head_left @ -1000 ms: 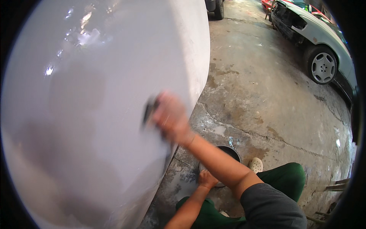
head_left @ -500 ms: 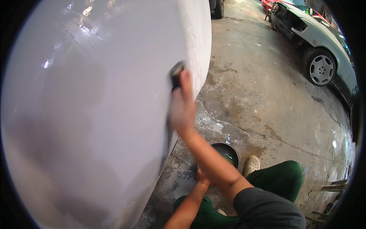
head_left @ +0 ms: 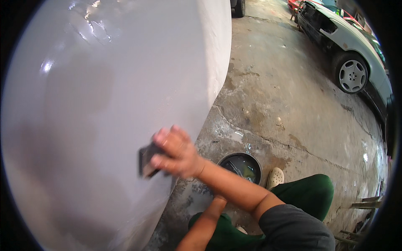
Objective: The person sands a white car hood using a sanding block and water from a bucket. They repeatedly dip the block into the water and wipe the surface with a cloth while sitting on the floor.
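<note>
A smooth, wet, light-grey car body panel (head_left: 125,104) fills the left half of the view. Over its lower right part is my right hand (head_left: 178,152), its fingers closed around a dark sanding block (head_left: 147,161) with a tan edge, somewhat blurred by motion. The block appears to lie against the panel. My left hand (head_left: 220,198) is low down beside the black bucket (head_left: 258,165); my right forearm covers most of it, so its fingers do not show. Water and something long and dark are in the bucket.
A white sheet-like edge (head_left: 217,54) borders the panel on the right. Wet, cracked concrete floor (head_left: 289,92) stretches beyond. A partly stripped car (head_left: 354,46) stands at the upper right. My legs in green trousers (head_left: 310,194) and a beige clog (head_left: 275,178) are below.
My right hand has moved with the sanding block from near the panel's right edge down and left, turning so the block points left. More of the bucket shows. My left hand stays low.
</note>
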The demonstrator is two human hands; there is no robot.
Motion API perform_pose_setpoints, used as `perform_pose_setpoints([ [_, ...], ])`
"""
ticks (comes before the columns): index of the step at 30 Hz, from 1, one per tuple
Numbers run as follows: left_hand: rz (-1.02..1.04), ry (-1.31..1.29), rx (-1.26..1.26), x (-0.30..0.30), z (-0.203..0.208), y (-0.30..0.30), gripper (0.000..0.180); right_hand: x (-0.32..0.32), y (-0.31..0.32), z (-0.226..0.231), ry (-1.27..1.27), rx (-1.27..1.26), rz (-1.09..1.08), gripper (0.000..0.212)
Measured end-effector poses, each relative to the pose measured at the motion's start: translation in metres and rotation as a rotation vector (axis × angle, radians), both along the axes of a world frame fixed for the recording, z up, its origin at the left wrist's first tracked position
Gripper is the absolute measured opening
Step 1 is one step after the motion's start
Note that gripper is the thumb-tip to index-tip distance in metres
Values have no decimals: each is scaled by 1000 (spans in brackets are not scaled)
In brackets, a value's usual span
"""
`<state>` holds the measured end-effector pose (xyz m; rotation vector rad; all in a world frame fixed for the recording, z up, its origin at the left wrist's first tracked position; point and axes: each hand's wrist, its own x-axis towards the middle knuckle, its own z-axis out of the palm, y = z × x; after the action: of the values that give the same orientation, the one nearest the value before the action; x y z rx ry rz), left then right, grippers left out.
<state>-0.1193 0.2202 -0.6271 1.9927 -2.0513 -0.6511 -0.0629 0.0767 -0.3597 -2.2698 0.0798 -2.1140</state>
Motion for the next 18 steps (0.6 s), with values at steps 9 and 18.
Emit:
perform_pose_setpoints([
  [9,-44,-6,42,0,-9,0,60,9,-19,1,-135,235,7,44],
  [18,-51,-6,129,-6,6,-4,60,0,-39,-10,-117,542,-1,44],
])
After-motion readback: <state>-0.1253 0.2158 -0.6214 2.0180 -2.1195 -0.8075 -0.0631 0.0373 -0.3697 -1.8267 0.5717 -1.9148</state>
